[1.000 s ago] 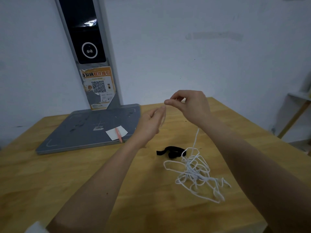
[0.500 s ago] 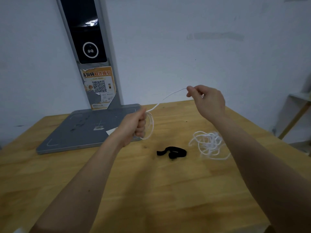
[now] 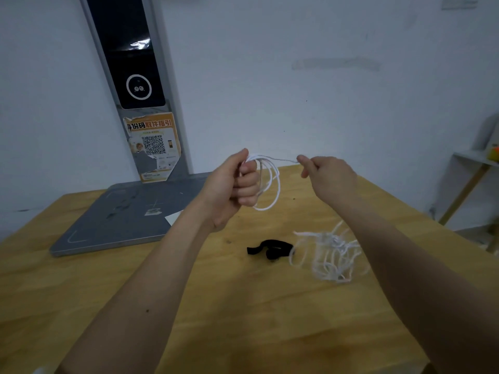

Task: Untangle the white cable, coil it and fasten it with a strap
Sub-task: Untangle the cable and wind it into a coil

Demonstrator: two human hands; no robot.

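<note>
Left hand (image 3: pixel 232 188) grip was closed in a fist on a few hanging loops of the one white cable (image 3: pixel 266 182), thumb up, raised above the desk (image 3: pixel 162 287). Right hand (image 3: pixel 330 178) grip was pinched shut on the same cable, a short taut run joining the two hands. Two bare forearms reached in from below. Far left on the desk lay one grey flat base (image 3: pixel 127 217) with an upright post (image 3: pixel 132 76) carrying one orange QR sticker (image 3: pixel 154 147); one white paper corner (image 3: pixel 174 218) showed beside the left forearm. Mid-desk lay one black strap (image 3: pixel 270 248), unused. Just right of it, touching or nearly so, the rest of the cable sat in one loose tangled heap (image 3: pixel 328 253), partly behind the right forearm. No containers seen.
</note>
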